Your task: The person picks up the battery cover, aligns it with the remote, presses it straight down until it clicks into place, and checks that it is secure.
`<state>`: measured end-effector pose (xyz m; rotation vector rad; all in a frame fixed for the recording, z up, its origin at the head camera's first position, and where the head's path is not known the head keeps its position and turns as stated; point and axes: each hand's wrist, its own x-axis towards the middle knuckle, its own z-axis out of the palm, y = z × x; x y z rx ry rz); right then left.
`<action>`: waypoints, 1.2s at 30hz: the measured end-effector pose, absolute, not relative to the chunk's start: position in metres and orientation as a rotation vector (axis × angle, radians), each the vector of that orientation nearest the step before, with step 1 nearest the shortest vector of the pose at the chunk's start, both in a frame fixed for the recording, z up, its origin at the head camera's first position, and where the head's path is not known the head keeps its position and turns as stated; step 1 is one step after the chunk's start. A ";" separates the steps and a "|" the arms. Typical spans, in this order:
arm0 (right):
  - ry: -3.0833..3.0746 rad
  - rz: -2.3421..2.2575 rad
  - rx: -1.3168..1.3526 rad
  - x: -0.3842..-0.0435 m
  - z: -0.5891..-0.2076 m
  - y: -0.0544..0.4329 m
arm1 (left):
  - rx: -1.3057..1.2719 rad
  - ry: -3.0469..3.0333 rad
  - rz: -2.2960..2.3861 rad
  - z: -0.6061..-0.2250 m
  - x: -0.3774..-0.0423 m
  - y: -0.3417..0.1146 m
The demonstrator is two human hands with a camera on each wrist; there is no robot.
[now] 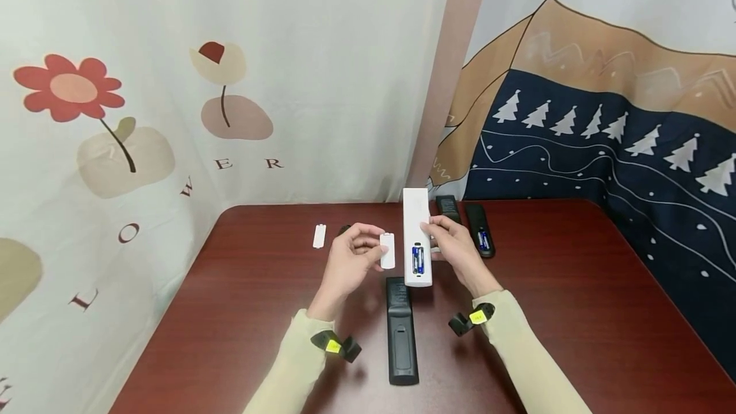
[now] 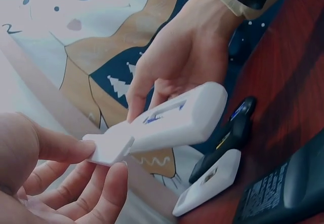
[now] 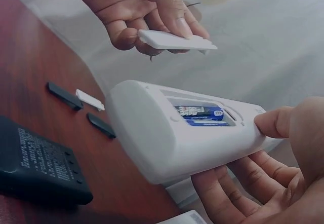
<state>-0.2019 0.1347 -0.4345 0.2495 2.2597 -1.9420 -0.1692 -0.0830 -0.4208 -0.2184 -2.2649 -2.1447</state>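
Observation:
My right hand (image 1: 457,251) grips a white remote control (image 1: 415,216), back side up, above the table. Its battery compartment is uncovered, and blue batteries (image 1: 418,260) lie side by side inside. Left of it, my left hand (image 1: 352,259) pinches a small white battery cover (image 1: 388,251) between thumb and fingers. In the right wrist view the cover (image 3: 172,40) is apart from the remote (image 3: 144,133), above its compartment. Below both hands, a large black remote (image 1: 402,337) lies on the table with its back cover on.
Beyond my right hand lie a black remote (image 1: 482,229) with batteries showing and another dark one (image 1: 448,207). The left wrist view shows a second white remote (image 2: 210,181) on the table. A white cover (image 3: 90,100) lies between two dark pieces (image 3: 63,96). Printed curtains border the table (image 1: 259,312).

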 end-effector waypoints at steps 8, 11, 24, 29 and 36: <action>2.268 -1.925 0.240 -0.196 -0.438 0.133 | -0.289 -2.270 -2.162 -0.421 -0.161 -0.074; 2.266 -1.929 0.217 -0.193 -0.439 0.133 | -0.310 -2.282 -2.170 -0.422 -0.159 -0.071; 2.270 -1.920 0.174 -0.191 -0.439 0.129 | -0.349 -2.311 -2.161 -0.421 -0.155 -0.071; 2.247 -1.918 0.161 -0.192 -0.438 0.128 | -0.364 -2.349 -2.136 -0.422 -0.154 -0.069; 2.231 -1.934 0.131 -0.191 -0.437 0.124 | -0.402 -2.416 -2.074 -0.421 -0.151 -0.066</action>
